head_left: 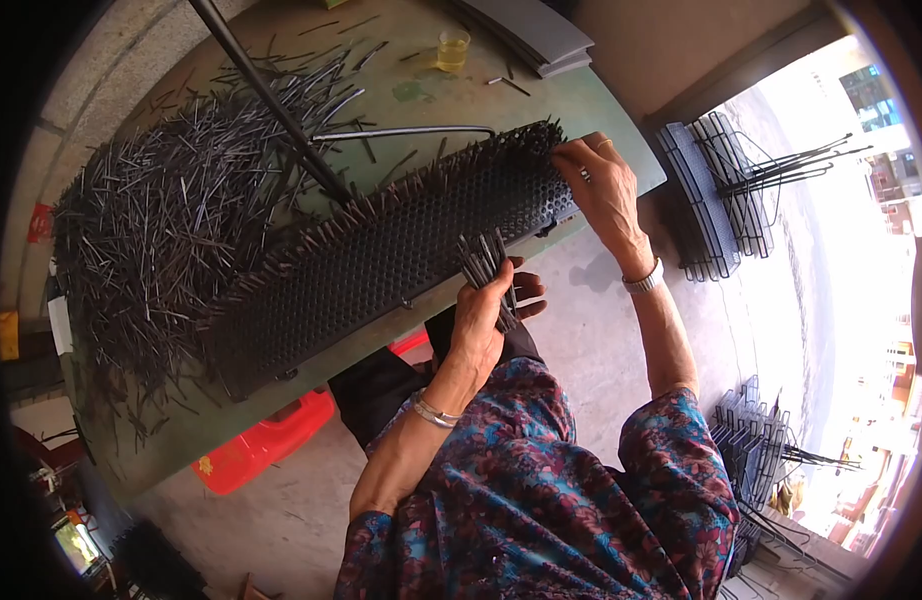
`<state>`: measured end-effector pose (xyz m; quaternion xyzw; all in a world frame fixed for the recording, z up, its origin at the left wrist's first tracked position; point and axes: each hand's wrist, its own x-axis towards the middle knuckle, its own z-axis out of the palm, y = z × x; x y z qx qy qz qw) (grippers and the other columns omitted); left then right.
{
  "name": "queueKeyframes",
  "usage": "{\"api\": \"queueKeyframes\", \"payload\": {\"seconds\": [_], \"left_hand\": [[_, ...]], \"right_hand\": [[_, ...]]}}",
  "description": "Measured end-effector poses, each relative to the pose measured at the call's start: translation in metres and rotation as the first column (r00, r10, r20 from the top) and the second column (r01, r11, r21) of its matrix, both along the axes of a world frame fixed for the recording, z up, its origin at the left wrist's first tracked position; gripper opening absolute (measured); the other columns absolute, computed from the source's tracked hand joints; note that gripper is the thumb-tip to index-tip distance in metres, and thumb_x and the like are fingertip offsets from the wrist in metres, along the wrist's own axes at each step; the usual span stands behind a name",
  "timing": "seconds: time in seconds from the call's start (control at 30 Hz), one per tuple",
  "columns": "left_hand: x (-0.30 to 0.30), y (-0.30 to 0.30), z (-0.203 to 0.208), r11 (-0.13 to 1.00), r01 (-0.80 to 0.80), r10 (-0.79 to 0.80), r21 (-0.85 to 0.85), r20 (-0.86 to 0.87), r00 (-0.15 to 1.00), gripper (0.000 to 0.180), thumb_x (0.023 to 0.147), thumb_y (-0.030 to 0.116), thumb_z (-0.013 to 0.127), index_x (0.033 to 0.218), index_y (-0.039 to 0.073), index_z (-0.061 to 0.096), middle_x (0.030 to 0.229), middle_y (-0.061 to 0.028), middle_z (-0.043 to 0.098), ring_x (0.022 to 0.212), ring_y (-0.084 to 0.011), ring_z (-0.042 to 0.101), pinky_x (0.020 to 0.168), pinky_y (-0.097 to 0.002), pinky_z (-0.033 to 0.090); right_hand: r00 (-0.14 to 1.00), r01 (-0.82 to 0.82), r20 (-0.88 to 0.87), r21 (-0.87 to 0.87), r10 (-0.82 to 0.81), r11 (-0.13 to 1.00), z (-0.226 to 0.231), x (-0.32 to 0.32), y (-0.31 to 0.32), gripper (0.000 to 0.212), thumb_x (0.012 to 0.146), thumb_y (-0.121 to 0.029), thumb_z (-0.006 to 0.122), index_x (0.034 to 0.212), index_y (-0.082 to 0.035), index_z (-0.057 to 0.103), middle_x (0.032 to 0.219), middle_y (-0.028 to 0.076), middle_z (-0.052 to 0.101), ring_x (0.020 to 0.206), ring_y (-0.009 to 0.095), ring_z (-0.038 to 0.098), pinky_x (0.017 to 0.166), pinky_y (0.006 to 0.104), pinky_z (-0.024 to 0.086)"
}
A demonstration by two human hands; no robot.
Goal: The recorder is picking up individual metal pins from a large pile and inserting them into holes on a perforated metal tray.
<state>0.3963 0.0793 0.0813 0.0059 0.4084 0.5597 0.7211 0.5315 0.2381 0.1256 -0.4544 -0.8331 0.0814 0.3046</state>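
A long black perforated panel (pixel 356 262) lies slantwise across the table, full of small holes. Short dark strips stand up along its far edge, packed most densely at the right end. My left hand (pixel 481 315) is closed round a bundle of thin dark strips (pixel 484 255) just off the panel's near edge, their ends poking up past the thumb. At the panel's right end, my right hand (pixel 606 190) has thumb and fingers pressed together against the standing strips. Whatever sits between those fingertips is hidden.
A big heap of loose dark strips (pixel 181 200) covers the left of the green table (pixel 541 95). A metal pole (pixel 266 95) crosses behind the panel. A cup of yellow liquid (pixel 452 52) stands farther back. Wire racks (pixel 716 195) stand at right; a red plastic container (pixel 266 440) sits below the table.
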Motion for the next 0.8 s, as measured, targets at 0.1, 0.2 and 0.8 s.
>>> {"api": "queueKeyframes", "payload": {"seconds": [0.1,0.2,0.8], "left_hand": [[-0.002,-0.001,0.000,0.999,0.041,-0.038,0.035,-0.073,0.997,0.027,0.097,0.026,0.058,0.110,0.002,0.061,0.080,-0.0067,0.063,0.068,-0.0150,0.061,0.060,-0.0307,0.054],[0.000,0.000,-0.001,0.997,0.021,-0.020,0.074,-0.016,1.000,0.029,0.097,0.028,0.059,0.112,0.003,0.061,0.075,-0.0031,0.059,0.061,-0.0102,0.053,0.052,-0.0263,0.044],[-0.002,-0.002,0.010,0.991,0.081,-0.071,0.104,-0.091,0.993,0.030,0.092,0.030,0.066,0.111,0.007,0.063,0.090,-0.0094,0.071,0.065,-0.0099,0.059,0.048,-0.0213,0.037]], "right_hand": [[0.998,0.065,0.019,-0.001,-0.065,0.998,-0.005,0.001,0.004,0.014,0.087,-0.021,0.065,0.096,-0.012,0.071,0.087,0.010,0.060,0.078,0.028,0.060,0.066,0.0384,0.047],[0.988,0.119,0.097,0.044,-0.123,0.992,-0.008,-0.001,0.001,0.017,0.089,-0.022,0.065,0.103,-0.016,0.073,0.090,0.007,0.061,0.078,0.026,0.060,0.067,0.0366,0.047],[0.967,-0.232,-0.226,-0.582,0.118,0.779,0.002,-0.004,-0.056,0.034,0.088,-0.023,0.068,0.112,0.001,0.066,0.087,0.013,0.066,0.074,0.022,0.064,0.067,0.0326,0.049]]}}
